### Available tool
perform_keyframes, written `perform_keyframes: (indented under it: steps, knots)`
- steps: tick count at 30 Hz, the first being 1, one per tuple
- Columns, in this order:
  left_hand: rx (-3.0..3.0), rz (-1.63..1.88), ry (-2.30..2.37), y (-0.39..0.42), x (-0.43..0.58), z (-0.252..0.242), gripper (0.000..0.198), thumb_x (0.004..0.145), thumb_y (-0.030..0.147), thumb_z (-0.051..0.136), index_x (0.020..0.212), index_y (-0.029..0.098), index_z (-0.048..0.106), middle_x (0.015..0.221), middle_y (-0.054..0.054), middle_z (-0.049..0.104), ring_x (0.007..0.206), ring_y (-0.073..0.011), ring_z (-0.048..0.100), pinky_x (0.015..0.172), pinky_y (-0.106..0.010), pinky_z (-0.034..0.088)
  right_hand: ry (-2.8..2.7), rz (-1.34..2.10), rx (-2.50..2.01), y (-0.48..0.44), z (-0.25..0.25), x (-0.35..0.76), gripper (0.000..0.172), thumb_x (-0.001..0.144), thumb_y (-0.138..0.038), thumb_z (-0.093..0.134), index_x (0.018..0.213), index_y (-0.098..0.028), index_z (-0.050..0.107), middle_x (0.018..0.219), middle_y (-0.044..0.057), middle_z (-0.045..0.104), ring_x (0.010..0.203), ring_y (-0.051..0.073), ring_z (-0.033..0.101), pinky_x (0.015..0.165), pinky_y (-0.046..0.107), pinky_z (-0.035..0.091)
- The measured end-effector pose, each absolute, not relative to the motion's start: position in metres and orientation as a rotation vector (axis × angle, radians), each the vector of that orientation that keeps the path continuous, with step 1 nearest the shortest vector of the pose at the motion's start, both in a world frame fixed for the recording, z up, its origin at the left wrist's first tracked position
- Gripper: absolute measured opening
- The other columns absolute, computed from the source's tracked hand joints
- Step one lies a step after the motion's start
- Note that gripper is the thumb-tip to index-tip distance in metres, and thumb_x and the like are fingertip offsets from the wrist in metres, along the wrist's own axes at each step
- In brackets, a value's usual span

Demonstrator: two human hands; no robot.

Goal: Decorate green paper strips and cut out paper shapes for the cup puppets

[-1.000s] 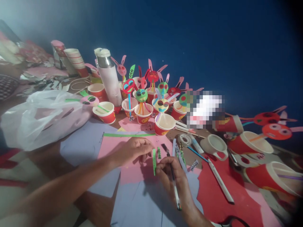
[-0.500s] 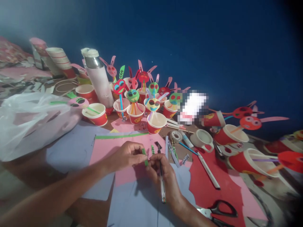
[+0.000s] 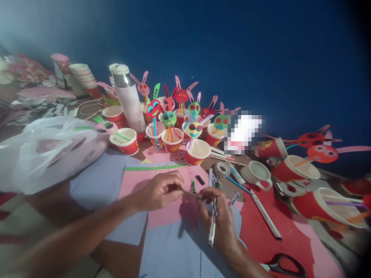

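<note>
My left hand pinches one end of a thin green paper strip, seen nearly edge-on. The strip's other end is between the fingertips of my right hand, which also holds a pen slanting down across the palm. Both hands are over a pink paper sheet that overlaps blue sheets. Just beyond the fingers lie a small green piece with black marks and a small black piece.
Paper cups with colourful paper faces, such as this cup, line the back. A flask and a plastic bag are at the left. On the right are a mug, tape roll, white marker, red paper and scissors.
The green strip has turned from upright to nearly level, and my right hand has moved apart from the left, to the right. The whole view has shifted slightly.
</note>
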State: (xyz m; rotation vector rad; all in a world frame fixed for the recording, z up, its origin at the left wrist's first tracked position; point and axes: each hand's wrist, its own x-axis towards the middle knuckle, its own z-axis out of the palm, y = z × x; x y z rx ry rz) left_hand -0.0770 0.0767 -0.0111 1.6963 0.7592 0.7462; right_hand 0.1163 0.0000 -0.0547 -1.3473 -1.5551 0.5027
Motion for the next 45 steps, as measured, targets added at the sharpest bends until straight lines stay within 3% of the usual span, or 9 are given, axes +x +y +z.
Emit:
perform_keyframes:
  steps: [5, 9, 15, 20, 29, 34, 37, 40, 45]
  knots:
    - [2.313, 0.744, 0.526, 0.074, -0.086, -0.015, 0.022, 0.089, 0.015, 0.049, 0.087, 0.021, 0.069, 0.09, -0.012, 0.068, 0.081, -0.0185, 0.064, 0.071, -0.027, 0.049, -1.658, 0.334, -1.292, 0.0, -0.059, 0.127, 0.023, 0.082, -0.011, 0.058, 0.101, -0.024, 0.058, 0.086, 0.001, 0.066, 0.076, 0.019, 0.065, 0.07, 0.032, 0.053]
    - [2.561, 0.745, 0.451, 0.073, -0.09, -0.015, 0.023, 0.089, 0.012, 0.049, 0.09, 0.021, 0.07, 0.09, -0.012, 0.07, 0.081, -0.0188, 0.065, 0.071, -0.028, 0.049, -1.692, 0.301, -1.275, 0.0, -0.06, 0.131, 0.027, 0.083, -0.011, 0.059, 0.106, -0.025, 0.058, 0.092, 0.002, 0.07, 0.083, 0.019, 0.068, 0.075, 0.031, 0.053]
    - [2.228, 0.823, 0.688, 0.08, -0.087, -0.012, 0.014, 0.087, 0.015, 0.051, 0.082, 0.019, 0.063, 0.083, -0.009, 0.065, 0.078, -0.0175, 0.061, 0.071, -0.026, 0.047, -1.626, 0.38, -1.334, 0.004, -0.056, 0.126, 0.017, 0.085, -0.016, 0.062, 0.099, -0.025, 0.059, 0.082, -0.001, 0.067, 0.071, 0.016, 0.065, 0.068, 0.028, 0.052]
    - [1.798, 0.536, 1.07, 0.096, -0.096, -0.013, 0.011, 0.086, 0.026, 0.05, 0.083, 0.018, 0.057, 0.077, -0.002, 0.06, 0.069, -0.0145, 0.055, 0.063, -0.024, 0.044, -1.465, 0.477, -1.441, 0.009, -0.042, 0.123, 0.006, 0.09, -0.024, 0.059, 0.094, -0.022, 0.055, 0.077, 0.001, 0.063, 0.065, 0.016, 0.062, 0.062, 0.03, 0.052]
    - [1.932, 0.186, 1.03, 0.108, -0.11, -0.003, 0.012, 0.077, 0.018, 0.049, 0.071, 0.017, 0.059, 0.064, 0.003, 0.055, 0.059, -0.0121, 0.048, 0.053, -0.021, 0.033, -1.131, 0.84, -1.31, 0.012, -0.019, 0.136, 0.016, 0.085, -0.031, 0.064, 0.096, -0.022, 0.057, 0.075, 0.002, 0.069, 0.063, 0.015, 0.067, 0.058, 0.025, 0.055]
    - [2.092, 0.175, 1.105, 0.105, -0.105, -0.004, 0.02, 0.082, 0.019, 0.045, 0.077, 0.017, 0.064, 0.073, -0.001, 0.063, 0.068, -0.0157, 0.055, 0.061, -0.024, 0.035, -1.297, 0.793, -1.434, 0.012, -0.011, 0.149, 0.017, 0.085, -0.036, 0.062, 0.094, -0.023, 0.058, 0.076, 0.002, 0.068, 0.064, 0.017, 0.067, 0.059, 0.027, 0.056]
    - [2.165, 0.183, 1.153, 0.103, -0.106, -0.001, 0.029, 0.088, 0.024, 0.045, 0.105, 0.018, 0.067, 0.097, -0.006, 0.069, 0.087, -0.0219, 0.061, 0.074, -0.028, 0.041, -1.497, 0.706, -1.529, 0.009, -0.009, 0.166, 0.015, 0.086, -0.036, 0.061, 0.093, -0.023, 0.059, 0.078, 0.002, 0.069, 0.068, 0.018, 0.068, 0.061, 0.027, 0.055]
    - [2.269, 0.184, 1.223, 0.1, -0.109, 0.006, 0.039, 0.092, 0.028, 0.045, 0.127, 0.019, 0.058, 0.12, -0.01, 0.065, 0.103, -0.0252, 0.061, 0.085, -0.032, 0.042, -1.66, 0.493, -1.665, 0.006, -0.012, 0.188, 0.012, 0.091, -0.035, 0.058, 0.095, -0.024, 0.059, 0.082, 0.002, 0.07, 0.071, 0.018, 0.068, 0.061, 0.025, 0.052]
    - [2.453, 0.186, 1.054, 0.085, -0.109, 0.008, 0.03, 0.096, 0.022, 0.04, 0.103, 0.018, 0.069, 0.099, -0.007, 0.068, 0.089, -0.0207, 0.063, 0.076, -0.029, 0.043, -1.914, 0.19, -1.736, 0.005, -0.028, 0.207, 0.017, 0.096, -0.03, 0.047, 0.098, -0.024, 0.062, 0.089, 0.004, 0.071, 0.079, 0.023, 0.067, 0.067, 0.032, 0.049]
